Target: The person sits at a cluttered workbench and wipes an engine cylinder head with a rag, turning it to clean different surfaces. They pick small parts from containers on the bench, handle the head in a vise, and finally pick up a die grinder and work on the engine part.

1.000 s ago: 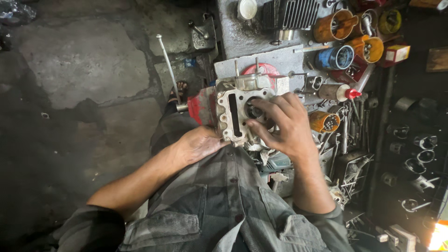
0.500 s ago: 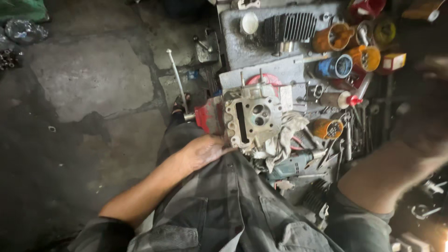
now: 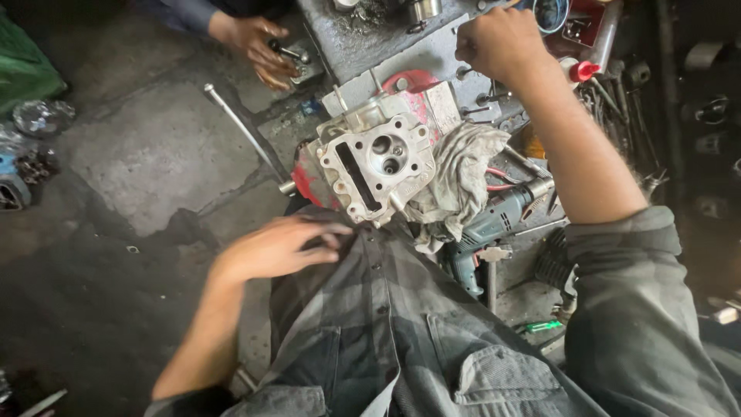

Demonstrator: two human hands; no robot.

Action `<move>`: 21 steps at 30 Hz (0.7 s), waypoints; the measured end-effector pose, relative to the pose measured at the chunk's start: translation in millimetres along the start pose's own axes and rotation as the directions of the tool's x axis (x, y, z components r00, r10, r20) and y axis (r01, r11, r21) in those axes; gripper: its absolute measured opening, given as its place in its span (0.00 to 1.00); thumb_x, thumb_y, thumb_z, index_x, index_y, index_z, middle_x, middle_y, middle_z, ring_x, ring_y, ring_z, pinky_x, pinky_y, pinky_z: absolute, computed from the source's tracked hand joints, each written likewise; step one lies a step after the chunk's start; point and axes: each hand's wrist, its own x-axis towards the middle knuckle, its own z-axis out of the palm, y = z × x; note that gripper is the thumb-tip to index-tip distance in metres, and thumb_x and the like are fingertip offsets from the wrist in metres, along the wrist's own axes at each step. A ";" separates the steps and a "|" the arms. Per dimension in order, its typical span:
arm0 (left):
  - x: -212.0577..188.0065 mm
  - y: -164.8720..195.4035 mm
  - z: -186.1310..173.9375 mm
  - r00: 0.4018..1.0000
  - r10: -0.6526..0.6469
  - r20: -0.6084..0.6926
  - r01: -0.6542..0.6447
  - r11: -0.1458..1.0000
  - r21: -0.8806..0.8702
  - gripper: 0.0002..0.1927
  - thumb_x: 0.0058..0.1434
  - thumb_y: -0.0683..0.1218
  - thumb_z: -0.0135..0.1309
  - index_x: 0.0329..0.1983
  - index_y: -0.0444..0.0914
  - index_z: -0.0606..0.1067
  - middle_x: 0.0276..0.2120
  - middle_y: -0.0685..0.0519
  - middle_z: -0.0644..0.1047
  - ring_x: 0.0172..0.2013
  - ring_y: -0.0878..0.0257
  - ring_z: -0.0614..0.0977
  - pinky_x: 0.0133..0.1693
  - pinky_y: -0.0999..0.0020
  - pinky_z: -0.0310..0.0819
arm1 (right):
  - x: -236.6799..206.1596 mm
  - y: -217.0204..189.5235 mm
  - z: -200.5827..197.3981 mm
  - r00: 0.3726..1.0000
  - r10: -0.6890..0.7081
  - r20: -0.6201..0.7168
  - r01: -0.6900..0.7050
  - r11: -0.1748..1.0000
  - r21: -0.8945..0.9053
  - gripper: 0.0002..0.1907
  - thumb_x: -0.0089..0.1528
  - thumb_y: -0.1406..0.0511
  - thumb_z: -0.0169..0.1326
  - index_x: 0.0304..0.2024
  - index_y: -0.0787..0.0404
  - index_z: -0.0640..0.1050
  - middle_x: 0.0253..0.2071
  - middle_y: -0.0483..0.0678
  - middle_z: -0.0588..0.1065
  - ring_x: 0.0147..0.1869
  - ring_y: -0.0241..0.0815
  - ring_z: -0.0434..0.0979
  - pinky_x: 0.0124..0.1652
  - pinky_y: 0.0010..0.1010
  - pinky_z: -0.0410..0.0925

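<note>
Left hand (image 3: 274, 249) flat on the grey shirt front, fingers spread loosely, gripping nothing; fingertips just short of the lower left corner of the cylinder head (image 3: 377, 164). Right hand (image 3: 500, 42) raised to the far end of the metal bench (image 3: 363, 54), closed into a fist among upright bolts and small parts; whether anything is pinched inside cannot be told.

Open room: bare concrete floor (image 3: 147, 162) to the left of the cylinder head, crossed only by a long steel bar (image 3: 243, 131). Right flank crowded: dirty rag (image 3: 455, 181) touching the head's right edge, power drill (image 3: 494, 224) just below the rag, loose tools beyond the forearm. Bench edge directly behind the head. Another person's hand (image 3: 258, 42) at the top left, holding a small dark tool near the bench corner.

Cylinder head: pale cast aluminium, roughly square, tilted with its flat face upward; long slot on the left side, round chamber with two valve openings at centre, bolt holes at the corners. Resting between knees and bench, over a red part.
</note>
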 end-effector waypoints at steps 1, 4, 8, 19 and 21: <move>-13.3 6.8 -12.6 0.995 -0.091 -0.038 0.094 0.992 0.090 0.22 0.62 0.57 0.57 0.58 0.45 0.77 0.42 0.53 0.83 0.45 0.58 0.82 0.49 0.62 0.74 | 1.4 5.2 7.9 1.000 -0.003 -0.031 0.002 1.000 -0.003 0.07 0.61 0.57 0.64 0.40 0.47 0.86 0.35 0.53 0.80 0.40 0.55 0.81 0.39 0.49 0.71; -46.3 22.6 -43.4 0.921 -0.014 -0.390 0.100 0.974 0.201 0.19 0.58 0.50 0.61 0.54 0.48 0.81 0.36 0.55 0.82 0.40 0.58 0.82 0.44 0.62 0.75 | -6.6 11.1 5.9 0.994 -0.001 -0.109 0.004 1.000 0.023 0.07 0.60 0.59 0.65 0.41 0.47 0.86 0.36 0.51 0.81 0.43 0.54 0.81 0.39 0.49 0.71; -47.7 31.4 -71.3 0.657 0.239 -0.716 0.129 0.899 0.418 0.14 0.68 0.46 0.63 0.56 0.43 0.79 0.40 0.55 0.82 0.42 0.57 0.79 0.47 0.63 0.74 | -48.5 -3.0 -34.7 0.908 0.037 -0.418 0.027 0.989 0.144 0.05 0.63 0.65 0.62 0.42 0.54 0.84 0.41 0.49 0.81 0.48 0.51 0.81 0.45 0.44 0.71; 90.3 -86.9 -123.1 0.533 0.033 -0.845 0.554 0.741 0.379 0.28 0.64 0.73 0.60 0.34 0.47 0.85 0.21 0.48 0.79 0.25 0.47 0.81 0.34 0.53 0.76 | -197.3 -177.5 -16.8 0.909 0.335 0.249 -0.312 0.147 0.939 0.13 0.67 0.61 0.56 0.42 0.65 0.82 0.29 0.46 0.80 0.32 0.31 0.78 0.32 0.26 0.71; 99.7 -137.1 -107.7 0.632 -0.169 -0.756 0.484 0.848 0.215 0.26 0.64 0.71 0.57 0.37 0.45 0.83 0.25 0.48 0.79 0.28 0.51 0.80 0.45 0.51 0.71 | -212.1 -198.1 -9.9 0.904 0.308 0.297 -0.342 0.104 0.934 0.12 0.67 0.62 0.57 0.42 0.66 0.82 0.28 0.46 0.80 0.32 0.31 0.77 0.33 0.25 0.69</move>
